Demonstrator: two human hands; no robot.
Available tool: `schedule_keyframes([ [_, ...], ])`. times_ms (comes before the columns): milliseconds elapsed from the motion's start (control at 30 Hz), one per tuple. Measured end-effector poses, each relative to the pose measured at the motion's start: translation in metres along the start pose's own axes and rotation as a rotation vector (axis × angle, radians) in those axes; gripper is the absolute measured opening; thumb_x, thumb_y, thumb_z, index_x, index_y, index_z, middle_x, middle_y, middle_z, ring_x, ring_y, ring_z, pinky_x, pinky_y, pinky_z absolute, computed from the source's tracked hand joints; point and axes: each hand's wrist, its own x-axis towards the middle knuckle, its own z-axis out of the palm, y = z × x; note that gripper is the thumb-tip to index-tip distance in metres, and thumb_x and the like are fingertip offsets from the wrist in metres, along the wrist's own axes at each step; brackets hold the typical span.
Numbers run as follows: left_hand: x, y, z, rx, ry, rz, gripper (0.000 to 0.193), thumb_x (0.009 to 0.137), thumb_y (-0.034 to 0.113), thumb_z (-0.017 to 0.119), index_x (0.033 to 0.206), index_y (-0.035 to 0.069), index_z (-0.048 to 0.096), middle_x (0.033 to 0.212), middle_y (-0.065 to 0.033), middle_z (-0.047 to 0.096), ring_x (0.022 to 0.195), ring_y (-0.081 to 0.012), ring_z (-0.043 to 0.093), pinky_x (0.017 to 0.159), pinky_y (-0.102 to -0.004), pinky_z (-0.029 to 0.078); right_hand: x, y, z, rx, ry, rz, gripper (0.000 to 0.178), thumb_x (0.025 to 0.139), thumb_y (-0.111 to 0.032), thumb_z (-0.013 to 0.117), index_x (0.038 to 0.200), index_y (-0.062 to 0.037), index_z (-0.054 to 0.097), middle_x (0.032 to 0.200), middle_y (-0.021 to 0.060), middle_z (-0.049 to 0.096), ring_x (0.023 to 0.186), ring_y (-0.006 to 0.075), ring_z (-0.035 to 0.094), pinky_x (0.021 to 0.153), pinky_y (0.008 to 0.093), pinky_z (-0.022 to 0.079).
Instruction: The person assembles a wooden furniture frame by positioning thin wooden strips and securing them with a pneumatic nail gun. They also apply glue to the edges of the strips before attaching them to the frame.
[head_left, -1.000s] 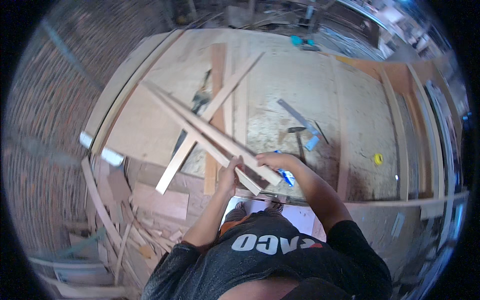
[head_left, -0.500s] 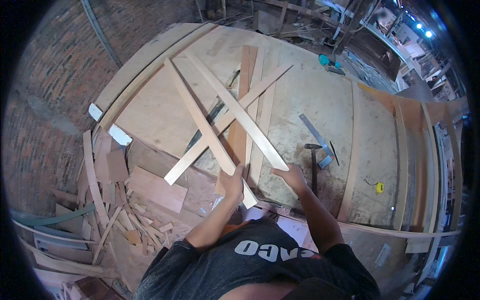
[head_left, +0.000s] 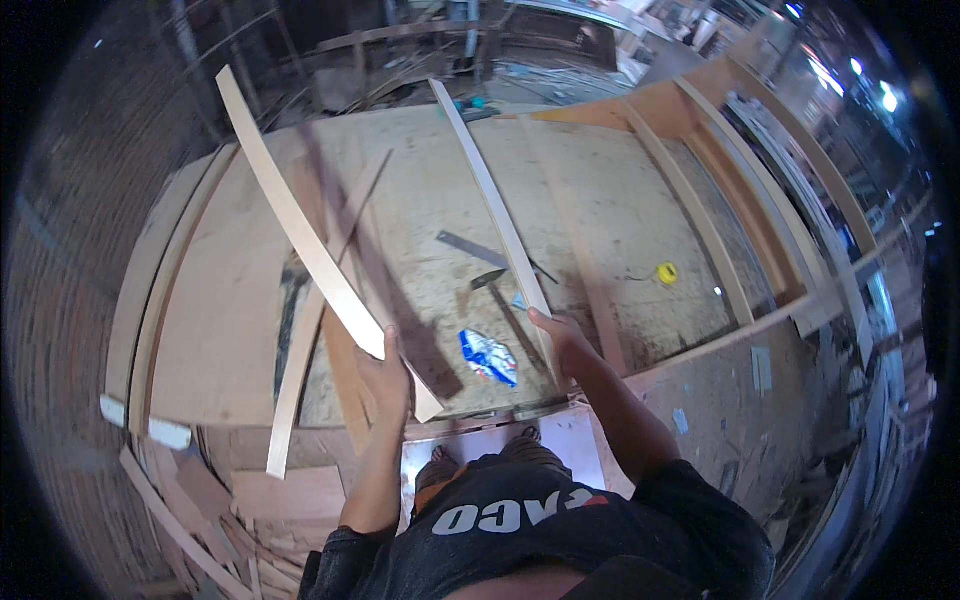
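Note:
My left hand [head_left: 384, 380] is closed around the near end of a pale wooden strip [head_left: 300, 232], which slants up to the far left above the table. In my right hand [head_left: 562, 345] is a second wooden strip [head_left: 487, 183], gripped near its close end and pointing away across the table. The two strips are apart. Between them on the tabletop lie a hammer [head_left: 512, 312], a try square [head_left: 470, 246] partly behind the right strip, and a crumpled blue and white packet [head_left: 488, 358]. Another loose strip [head_left: 298, 372] lies left of my left hand, overhanging the near edge.
The large plywood-topped table [head_left: 215, 320] spreads in front of me. A yellow tape measure [head_left: 667, 272] lies on its right part, before a curved wooden frame [head_left: 700, 215]. Wood offcuts [head_left: 290, 495] cover the floor at lower left. A brick wall [head_left: 90, 240] stands at left.
My hands have moved apart, and the two strips, formerly close and angled over the pile, are now widely separated. The view has turned rightward. The blue and white packet has come into sight.

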Motion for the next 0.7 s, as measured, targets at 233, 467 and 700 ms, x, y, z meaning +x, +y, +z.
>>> schedule_keyframes([
  [233,-0.029,-0.013,0.103,-0.132,-0.207,-0.305,0.038,0.102,0.027,0.069,0.111,-0.007,0.057,0.101,-0.0150,0.066,0.092,-0.0199,0.062,0.083,-0.0366,0.051,0.006,0.004,-0.158,-0.297,0.379,-0.170,0.052,0.086,-0.045,0.082,0.107,0.0023,0.077,0.095,0.0136,0.076,0.087,0.0217,0.071,0.077,0.0369,0.052],
  [467,-0.077,-0.007,0.227,-0.266,-0.287,-0.469,0.032,0.100,0.025,0.072,0.111,-0.003,0.061,0.100,-0.0094,0.070,0.090,-0.0166,0.065,0.080,-0.0342,0.052,0.002,0.013,-0.304,-0.512,0.544,-0.149,0.049,0.083,-0.042,0.085,0.106,0.0002,0.076,0.094,0.0148,0.077,0.088,0.0241,0.073,0.081,0.0393,0.054],
  [700,-0.058,-0.097,0.277,0.363,-0.352,-0.179,0.048,0.090,0.035,0.080,0.107,-0.010,0.069,0.097,-0.0189,0.075,0.087,-0.0261,0.071,0.075,-0.0402,0.055,0.047,0.025,-0.361,-0.557,0.506,-0.157,0.049,0.080,-0.043,0.087,0.102,0.0001,0.075,0.095,0.0153,0.077,0.091,0.0266,0.073,0.082,0.0407,0.054],
])
